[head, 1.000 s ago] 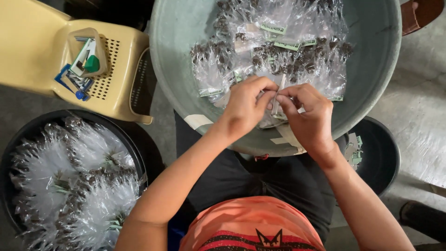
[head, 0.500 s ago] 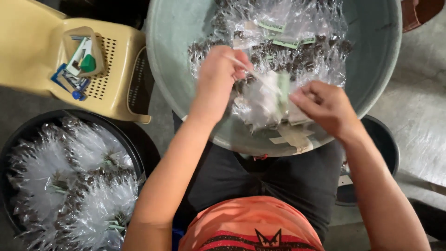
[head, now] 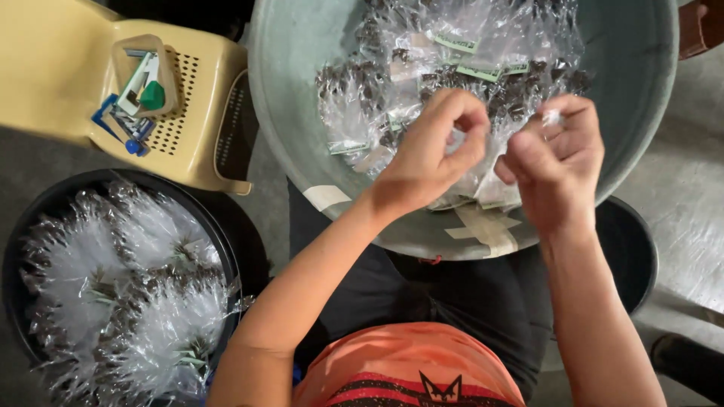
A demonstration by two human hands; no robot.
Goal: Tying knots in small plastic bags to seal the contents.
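A small clear packet [head: 483, 162] was held between both hands over a grey-green basin [head: 302, 128] resting on the lap. The left hand [head: 426, 154] was curled, thumb and forefinger pressed together on the packet's near edge, while the right hand [head: 554, 158] was pinched on a twist of clear film [head: 553, 117] at its fingertips; whether that film belonged to the same packet could not be told. The packet was kept low over the basin, probably so that anything dropped would land among the other packets [head: 445, 68], which were heaped against the far wall with dark contents and green paper labels. A black tub [head: 23, 241] at the person's left was filled with bunched clear bags [head: 121, 294], apparently set within easy reach. On a yellow stool [head: 53, 68] beside it, a small tray [head: 143, 75] holding a blue stapler [head: 121, 124] was placed, close at hand.
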